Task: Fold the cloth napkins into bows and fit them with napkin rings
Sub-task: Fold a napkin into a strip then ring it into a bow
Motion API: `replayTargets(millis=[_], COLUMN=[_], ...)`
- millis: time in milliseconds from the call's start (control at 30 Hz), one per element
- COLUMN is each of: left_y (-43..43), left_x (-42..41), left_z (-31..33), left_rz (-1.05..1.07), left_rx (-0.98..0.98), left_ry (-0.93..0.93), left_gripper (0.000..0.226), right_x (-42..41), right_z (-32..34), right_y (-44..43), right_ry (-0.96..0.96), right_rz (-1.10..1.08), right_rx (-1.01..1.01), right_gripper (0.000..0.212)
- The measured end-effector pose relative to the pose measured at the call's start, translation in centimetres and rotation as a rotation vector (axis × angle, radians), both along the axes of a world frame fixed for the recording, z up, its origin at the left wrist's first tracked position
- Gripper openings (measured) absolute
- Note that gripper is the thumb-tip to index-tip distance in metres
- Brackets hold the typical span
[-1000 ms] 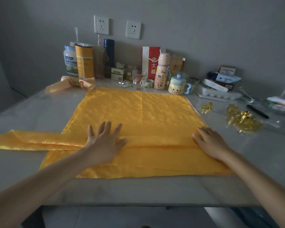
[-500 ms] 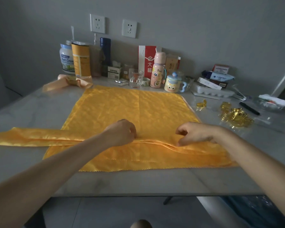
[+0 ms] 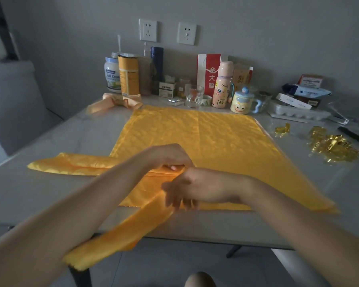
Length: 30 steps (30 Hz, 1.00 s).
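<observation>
Moved since the earlier frame: the right half of the folded band (image 3: 116, 235), which lay across the flat napkin (image 3: 205, 137), is now swung toward the person, its end hanging past the near edge of the table (image 3: 25, 191). The left half lies out to the left, partly on the table.

- Left hand (image 3: 170, 156): fingers curled, pinching the band at its middle.
- Right hand (image 3: 195, 187): just beside the left, over the swung half. It is blurred, so whether it grips cannot be told.
- Done, by appearance: one peach bow (image 3: 116, 101) with its ring, at the far left, and one yellow napkin folded to a band.
- In hand, as judged: crossing the ends to form the loops.
- Left to do: finish this bow, ring it from the gold napkin rings (image 3: 336, 148) lying well to the right, then fold the flat napkin.
</observation>
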State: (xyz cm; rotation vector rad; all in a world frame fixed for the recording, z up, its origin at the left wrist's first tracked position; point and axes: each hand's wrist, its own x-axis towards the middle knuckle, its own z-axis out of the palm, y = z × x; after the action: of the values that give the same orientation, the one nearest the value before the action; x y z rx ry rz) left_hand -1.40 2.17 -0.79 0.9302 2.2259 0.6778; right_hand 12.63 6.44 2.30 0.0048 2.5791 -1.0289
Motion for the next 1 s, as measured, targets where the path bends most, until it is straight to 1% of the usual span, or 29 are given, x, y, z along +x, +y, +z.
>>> replayTargets(millis=[33,67,100,133,167,200,233,333,367,400,467,500,533,600,667,733,800,867,900,933,1000], left_y=[-0.2,-0.3,-0.4,-0.4,-0.3,-0.4,-0.5,-1.6,-2.1,-2.7,-3.9,-4.5,-5.0,-5.9,-6.3,-6.3,-6.1,-5.6,-5.3,-4.9,-3.8], left_x=[0.1,0.1,0.1,-0.1,0.0,-0.3,-0.3,-1.1,-1.5,-2.1,-3.3,-3.8,-4.2,-4.7,-5.1,-5.3,-5.6,-5.8,-5.8,-6.0,-6.3], left_z=[0.0,0.0,0.0,-0.2,-0.2,-0.3,-0.3,0.3,0.4,0.5,0.3,0.1,0.0,0.2,0.6,1.1,1.3,1.6,1.7,1.9,2.5], left_rz=[-0.004,-0.007,0.013,0.034,0.051,0.059,0.070,0.109,0.110,0.096,0.048,0.033,0.026,0.022,0.018,0.000,-0.034,-0.044,-0.039,-0.034,-0.013], left_rx=[-0.007,-0.017,-0.045,-0.051,-0.040,-0.019,0.019,0.197,0.235,0.226,0.099,0.033,-0.019,-0.121,-0.239,-0.383,-0.468,-0.466,-0.446,-0.425,-0.368], left_ry=[-0.017,-0.011,0.008,0.038,0.035,0.031,-0.008,-0.222,-0.209,-0.082,0.260,0.348,0.369,0.336,0.306,0.314,0.278,0.228,0.233,0.283,0.440], left_gripper=[0.015,0.005,0.011,0.014,0.010,0.006,0.010,0.015,0.016,0.015,0.015,0.014,0.013,0.017,0.028,0.037,0.033,0.029,0.029,0.031,0.036], right_x=[-0.4,-0.9,-1.5,-2.0,-2.3,-2.8,-3.0,-3.3,-3.4,-3.5,-3.9,-4.0,-4.0,-4.2,-4.2,-4.4,-4.8,-5.4,-5.8,-6.3,-7.5], right_z=[-0.2,-0.5,-1.2,-2.0,-2.7,-3.5,-4.1,-4.9,-5.0,-5.1,-5.1,-4.9,-4.7,-4.1,-3.8,-3.8,-3.7,-3.5,-3.4,-3.2,-2.7], right_y=[1.3,2.6,3.7,4.5,5.0,5.1,5.3,5.4,5.6,5.7,5.7,5.7,5.8,5.8,5.8,5.6,5.7,6.0,6.3,6.8,7.8], right_ry=[0.082,0.212,0.336,0.415,0.450,0.459,0.452,0.456,0.450,0.436,0.378,0.346,0.315,0.276,0.271,0.297,0.315,0.307,0.298,0.295,0.292], right_rz=[-0.104,-0.210,-0.289,-0.333,-0.342,-0.329,-0.320,-0.317,-0.309,-0.296,-0.258,-0.245,-0.238,-0.217,-0.180,-0.169,-0.190,-0.218,-0.233,-0.249,-0.285], right_rx=[-0.034,0.001,0.102,0.191,0.240,0.249,0.247,0.254,0.261,0.278,0.332,0.353,0.361,0.354,0.353,0.337,0.310,0.281,0.272,0.272,0.300], right_gripper=[0.035,0.030,0.021,0.012,0.010,0.014,0.017,0.022,0.025,0.029,0.034,0.034,0.033,0.029,0.020,0.014,0.014,0.017,0.019,0.019,0.017])
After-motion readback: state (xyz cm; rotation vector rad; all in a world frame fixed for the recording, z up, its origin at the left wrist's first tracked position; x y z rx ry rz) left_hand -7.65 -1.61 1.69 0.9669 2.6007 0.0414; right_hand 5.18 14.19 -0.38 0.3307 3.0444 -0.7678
